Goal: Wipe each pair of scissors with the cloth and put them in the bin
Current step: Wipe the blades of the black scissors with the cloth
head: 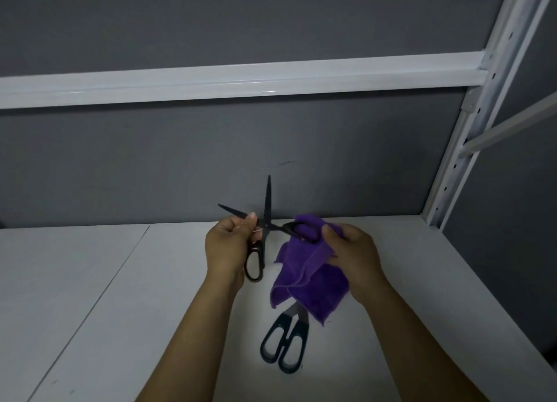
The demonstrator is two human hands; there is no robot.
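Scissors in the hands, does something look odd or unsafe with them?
Yes. The scissors are spread wide open, blades apart and bare. The left hand pinches them close to the pivot, beside an edge, while the right hand holds the cloth round a handle, not a blade.

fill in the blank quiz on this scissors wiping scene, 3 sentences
1. The left hand holds the black-handled metal scissors with the blades ____.
2. The right hand grips a soft fabric cloth whose colour is ____.
3. A second pair of dark-handled scissors lies on the white table, its blades partly hidden by the hanging ____.

Missing words: open; purple; cloth
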